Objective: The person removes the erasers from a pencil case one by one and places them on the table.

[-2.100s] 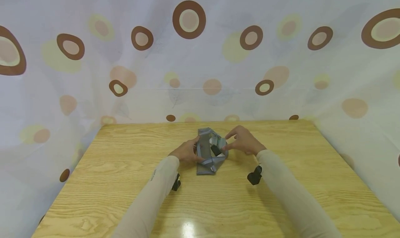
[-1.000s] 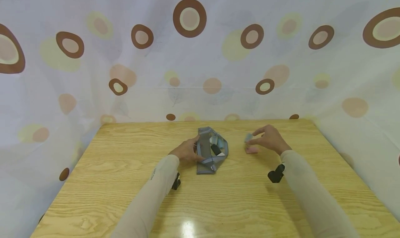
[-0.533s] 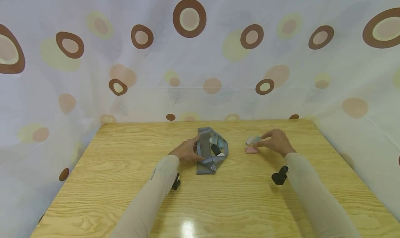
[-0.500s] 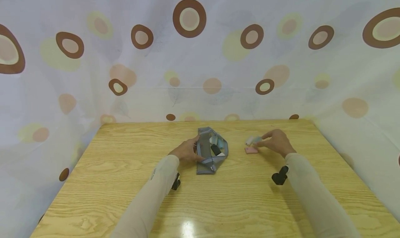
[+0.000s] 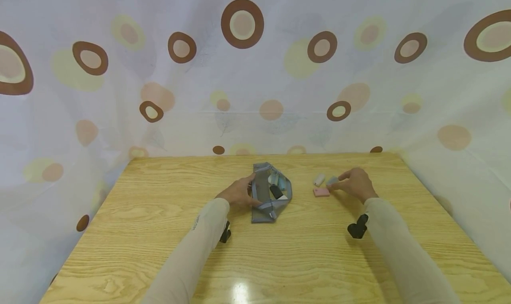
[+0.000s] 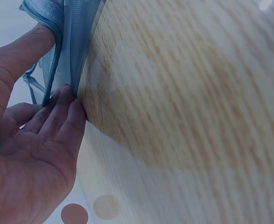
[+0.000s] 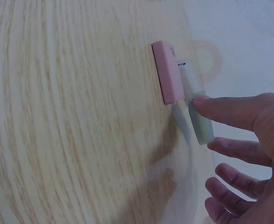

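Note:
A grey-blue mesh zip pouch [image 5: 261, 217] lies with its mouth spread apart in the head view. My left hand [image 5: 238, 192] grips the pouch's left edge; the left wrist view shows thumb and fingers on the blue mesh [image 6: 74, 42]. Further right, my right hand [image 5: 354, 184] pinches a pale green eraser [image 7: 200, 123] end to end between thumb and index finger, low over the table. Close by on the wood lie a pink eraser [image 5: 321, 192] and a white eraser [image 5: 319, 180]. In the right wrist view, the pink eraser [image 7: 167, 72] partly covers the white one.
Inside the pouch are several small pieces, among them a dark one [image 5: 275, 191] and a whitish one [image 5: 282, 197]. The wooden table [image 5: 279, 264] ends at the back against a patterned cloth [image 5: 271, 135]. A black wrist camera [image 5: 358, 227] hangs under the right sleeve.
My right hand has moved from the pouch mouth to the right. The white eraser now lies apart behind the pink one, the green eraser still between my fingers. My left hand stays put.

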The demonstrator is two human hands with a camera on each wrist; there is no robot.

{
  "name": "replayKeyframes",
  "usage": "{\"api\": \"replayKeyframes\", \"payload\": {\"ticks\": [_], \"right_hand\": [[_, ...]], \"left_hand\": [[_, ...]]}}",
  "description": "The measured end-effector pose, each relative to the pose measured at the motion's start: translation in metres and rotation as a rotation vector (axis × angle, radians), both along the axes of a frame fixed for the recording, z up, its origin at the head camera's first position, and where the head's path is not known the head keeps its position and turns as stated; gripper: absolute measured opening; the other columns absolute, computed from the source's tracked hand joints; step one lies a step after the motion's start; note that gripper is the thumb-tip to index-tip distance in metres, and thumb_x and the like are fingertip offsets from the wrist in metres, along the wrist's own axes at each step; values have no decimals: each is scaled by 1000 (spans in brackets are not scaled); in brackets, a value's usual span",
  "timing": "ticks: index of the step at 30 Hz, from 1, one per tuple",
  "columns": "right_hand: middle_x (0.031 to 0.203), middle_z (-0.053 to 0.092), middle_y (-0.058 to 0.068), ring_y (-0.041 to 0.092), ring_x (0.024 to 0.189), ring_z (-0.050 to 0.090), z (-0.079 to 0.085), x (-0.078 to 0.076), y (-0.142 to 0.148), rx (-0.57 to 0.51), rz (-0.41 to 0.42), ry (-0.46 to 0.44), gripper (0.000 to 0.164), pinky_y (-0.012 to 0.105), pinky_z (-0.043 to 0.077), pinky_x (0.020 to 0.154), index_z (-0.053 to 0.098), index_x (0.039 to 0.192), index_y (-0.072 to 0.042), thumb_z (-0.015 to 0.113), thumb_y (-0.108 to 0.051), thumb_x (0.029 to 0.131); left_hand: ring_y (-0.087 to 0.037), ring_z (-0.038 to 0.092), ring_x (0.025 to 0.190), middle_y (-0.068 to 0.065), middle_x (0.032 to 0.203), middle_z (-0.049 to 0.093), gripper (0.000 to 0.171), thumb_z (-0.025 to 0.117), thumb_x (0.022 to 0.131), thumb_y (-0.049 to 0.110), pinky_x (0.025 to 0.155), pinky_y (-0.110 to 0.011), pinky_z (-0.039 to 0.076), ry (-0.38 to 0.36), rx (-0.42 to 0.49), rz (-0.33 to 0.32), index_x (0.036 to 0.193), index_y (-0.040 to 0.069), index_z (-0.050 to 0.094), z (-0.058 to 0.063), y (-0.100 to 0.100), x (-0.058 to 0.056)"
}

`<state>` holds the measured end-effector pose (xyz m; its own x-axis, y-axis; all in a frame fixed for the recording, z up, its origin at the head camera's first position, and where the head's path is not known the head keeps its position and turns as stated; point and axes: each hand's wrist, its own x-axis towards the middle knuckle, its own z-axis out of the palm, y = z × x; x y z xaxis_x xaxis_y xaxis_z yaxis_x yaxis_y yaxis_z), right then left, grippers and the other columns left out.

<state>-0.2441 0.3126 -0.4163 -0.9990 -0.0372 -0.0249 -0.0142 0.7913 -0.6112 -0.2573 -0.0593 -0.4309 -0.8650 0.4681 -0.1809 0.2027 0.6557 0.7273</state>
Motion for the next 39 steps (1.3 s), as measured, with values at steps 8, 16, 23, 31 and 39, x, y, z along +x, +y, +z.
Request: {"api": "replayKeyframes", "payload": {"ticks": [8,16,23,31,39], "right_hand": [[132,55,38,56,122,49,-3,0,-1,20,-21,-6,56,64,47,95,69,113,16,82,-31,85],[132,54,39,57,123,48,-8,0,-2,7,-13,-8,53,66,45,97,69,111,16,81,-28,86],[130,55,39,58,123,47,-8,0,-2,9,-4,-3,50,67,45,97,70,110,17,81,-26,86],[132,53,40,59,125,44,-6,-1,-1,17,2,-19,51,67,43,99,69,112,17,82,-24,85],[131,53,40,58,123,46,-9,-4,2,42,12,-24,49,66,44,99,68,112,17,80,-21,85]], "left_hand": [[-33,47,138,-20,150,48,103,83,86,18,115,-45,37,3,6,-3,163,7,16,-2,0,-1],[-33,47,137,-20,150,48,103,83,86,18,114,-45,38,-3,6,-4,163,6,16,-4,1,-3],[-33,50,134,-19,147,51,102,83,87,19,112,-45,40,6,13,-20,163,7,16,-2,0,-2],[-33,50,135,-19,148,51,102,83,86,17,113,-45,40,7,12,-14,163,6,16,-3,0,-3],[-33,50,134,-19,147,51,102,83,86,17,112,-45,41,8,10,-9,162,5,17,-3,1,-3]]}}
